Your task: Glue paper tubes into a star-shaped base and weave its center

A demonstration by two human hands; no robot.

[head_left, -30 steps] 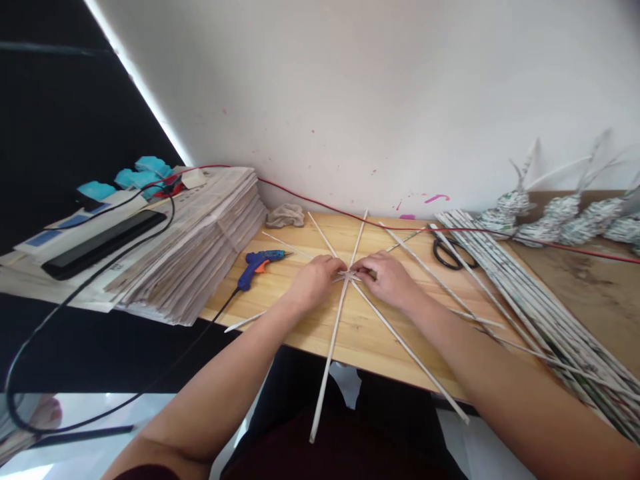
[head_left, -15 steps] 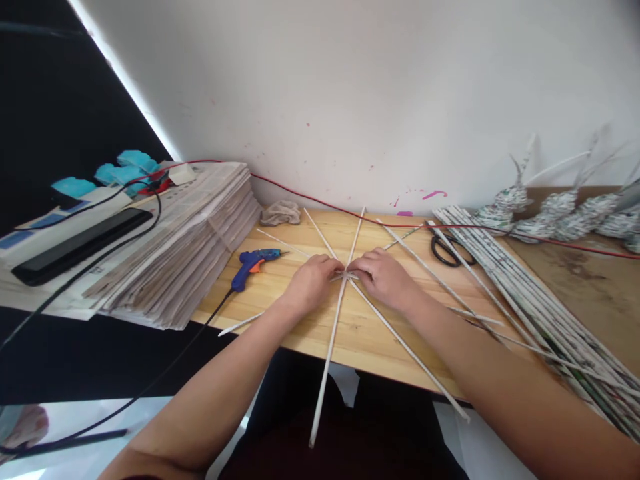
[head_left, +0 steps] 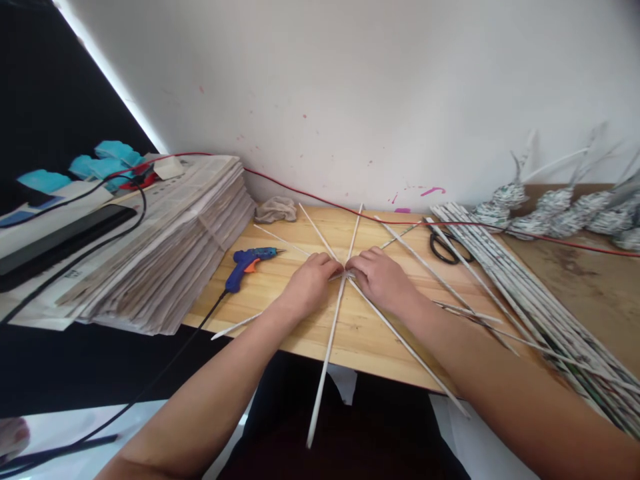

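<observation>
Several thin rolled paper sticks (head_left: pixel 329 357) cross one another like wheel spokes on the wooden table. My left hand (head_left: pixel 316 277) pinches the sticks just left of the crossing point. From the right side, my right hand (head_left: pixel 377 273) is closed on them too, its fingertips close to the left ones. The fingers partly hide the centre. One spoke reaches past the table's front edge towards me, and another runs to the lower right. Left of my left hand lies a blue glue gun (head_left: pixel 247 265) with an orange trigger.
A tall stack of newspapers (head_left: pixel 205 233) stands at left, a black power bank-like object (head_left: pixel 65 243) on top. Black scissors (head_left: pixel 445 250), a bundle of paper sticks (head_left: pixel 525 300) and woven paper pieces (head_left: pixel 545 210) lie right. A red cord (head_left: pixel 320 201) crosses behind; a cloth (head_left: pixel 276 209) lies at back.
My right fingers have shifted slightly left at the crossing, closer to the left fingers. The camera view has turned a little; the sticks stay in nearly the same place.
</observation>
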